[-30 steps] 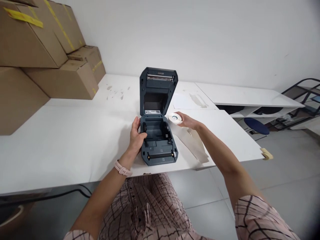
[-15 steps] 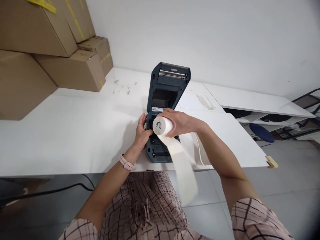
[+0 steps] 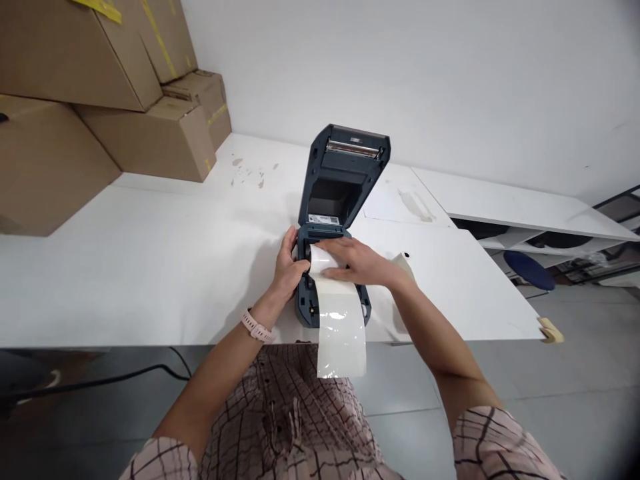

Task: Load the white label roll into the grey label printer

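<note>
A dark blue label printer (image 3: 305, 310) stands on the table with its lid (image 3: 345, 170) raised. Inside its bay lies a white label roll (image 3: 321, 261), turned crosswise. My right hand (image 3: 363, 263) grips the roll from the right, fingers over its top and thumb in front. From the roll a loose label strip (image 3: 343, 333) runs over the printer's front and hangs past the table edge. My left hand (image 3: 289, 267) is closed on the printer's left wall, thumb inside the bay beside the roll's left end; exactly what the thumb presses is hidden.
Cardboard boxes (image 3: 150, 143) are stacked at the back left of the white table (image 3: 200, 267). Right of the printer, partly behind my right forearm, lies another pale roll (image 3: 404, 263). A blue stool (image 3: 529, 269) stands beyond the table's right side, and a black cable (image 3: 125, 377) hangs below the left.
The label roll has gone down into the printer's bay and turned level with my right hand. Its strip, swinging to the right before, now lies straight over the printer's front.
</note>
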Demonstrator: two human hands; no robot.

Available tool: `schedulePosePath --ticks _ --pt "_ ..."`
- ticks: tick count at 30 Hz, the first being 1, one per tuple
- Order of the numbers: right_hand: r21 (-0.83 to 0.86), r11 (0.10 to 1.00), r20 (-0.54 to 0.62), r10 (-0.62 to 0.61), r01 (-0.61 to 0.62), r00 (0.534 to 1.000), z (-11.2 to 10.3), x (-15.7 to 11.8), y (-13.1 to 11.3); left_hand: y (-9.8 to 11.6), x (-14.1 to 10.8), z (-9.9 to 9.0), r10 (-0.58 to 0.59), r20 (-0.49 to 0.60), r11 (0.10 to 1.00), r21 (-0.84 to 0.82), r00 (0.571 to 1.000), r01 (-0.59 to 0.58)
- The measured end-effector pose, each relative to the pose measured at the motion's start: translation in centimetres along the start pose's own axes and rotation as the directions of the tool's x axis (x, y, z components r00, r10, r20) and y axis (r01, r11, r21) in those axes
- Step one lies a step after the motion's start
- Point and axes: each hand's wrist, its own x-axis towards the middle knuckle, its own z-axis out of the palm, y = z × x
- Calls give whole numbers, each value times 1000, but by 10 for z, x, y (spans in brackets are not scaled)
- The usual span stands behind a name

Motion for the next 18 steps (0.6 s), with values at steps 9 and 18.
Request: schedulePosePath --ticks 9,18 --pt "198 980 -193 26 13 981 42 -73 -52 3 -4 1 37 2 999 19 999 -37" --pt "406 912 -234 40 60 971 30 -74 -42 4 -4 -4 19 44 1000 -5 999 -19"
